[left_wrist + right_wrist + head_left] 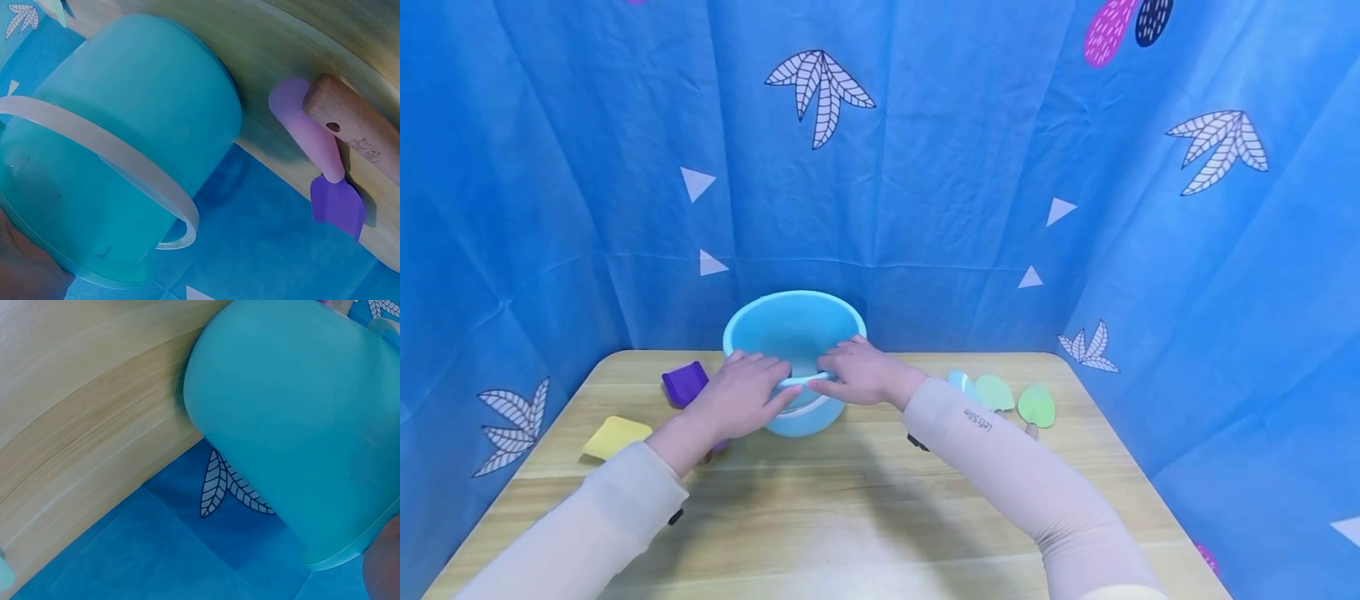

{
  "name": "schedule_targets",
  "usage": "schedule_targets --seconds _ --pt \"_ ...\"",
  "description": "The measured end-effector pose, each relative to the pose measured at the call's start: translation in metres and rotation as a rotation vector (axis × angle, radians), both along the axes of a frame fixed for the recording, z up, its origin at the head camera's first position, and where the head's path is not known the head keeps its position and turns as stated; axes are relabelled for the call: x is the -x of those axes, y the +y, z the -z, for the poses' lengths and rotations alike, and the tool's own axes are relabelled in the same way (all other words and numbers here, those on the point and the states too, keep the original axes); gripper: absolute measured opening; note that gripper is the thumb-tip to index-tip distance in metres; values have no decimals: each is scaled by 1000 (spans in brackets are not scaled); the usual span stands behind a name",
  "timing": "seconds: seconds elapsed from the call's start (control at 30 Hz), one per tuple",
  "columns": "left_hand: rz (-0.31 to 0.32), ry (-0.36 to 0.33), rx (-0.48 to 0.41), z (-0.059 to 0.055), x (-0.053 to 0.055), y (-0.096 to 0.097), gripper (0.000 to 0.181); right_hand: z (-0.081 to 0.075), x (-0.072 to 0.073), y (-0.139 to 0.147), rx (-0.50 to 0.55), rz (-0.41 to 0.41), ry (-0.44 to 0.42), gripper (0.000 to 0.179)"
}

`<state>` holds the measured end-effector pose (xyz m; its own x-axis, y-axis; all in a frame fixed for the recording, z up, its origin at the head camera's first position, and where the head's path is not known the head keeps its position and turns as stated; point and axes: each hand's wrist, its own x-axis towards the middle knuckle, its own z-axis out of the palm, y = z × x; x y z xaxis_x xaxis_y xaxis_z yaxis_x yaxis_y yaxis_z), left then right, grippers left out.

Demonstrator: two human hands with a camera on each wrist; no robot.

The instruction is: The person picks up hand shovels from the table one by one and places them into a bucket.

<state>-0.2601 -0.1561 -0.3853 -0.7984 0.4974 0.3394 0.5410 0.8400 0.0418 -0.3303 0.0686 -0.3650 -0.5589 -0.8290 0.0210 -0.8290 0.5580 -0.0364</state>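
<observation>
A turquoise bucket (797, 321) stands towards the back of the wooden table, its open mouth tipped into view. My left hand (741, 396) grips the near rim, thumb on the outside and fingers over the edge. Close beside it, my right hand (861, 371) holds the same rim a little further right. In the left wrist view the pale carrying handle (125, 150) hangs across the bucket's side. Only a small part of the right hand (384, 562) shows at the rim in the right wrist view.
Left of the bucket lie a purple toy shovel (685, 383) and a yellow scoop-like blade (615, 437); a wooden handle (356, 125) crosses near the purple one. On the right are light blue (962, 383), pale green (995, 392) and green (1037, 405) blades. A blue curtain (955, 208) surrounds the table.
</observation>
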Motion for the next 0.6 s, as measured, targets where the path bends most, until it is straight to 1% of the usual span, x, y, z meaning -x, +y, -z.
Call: schedule_targets --seconds 0.2,0.43,0.6 --pt "0 -7 6 0 1 0 35 1 -1 -1 4 3 3 43" --pt "1 2 18 2 3 -1 35 2 -2 0 15 -1 12 41" --pt "8 9 13 1 3 -1 30 3 -3 0 22 3 12 43"
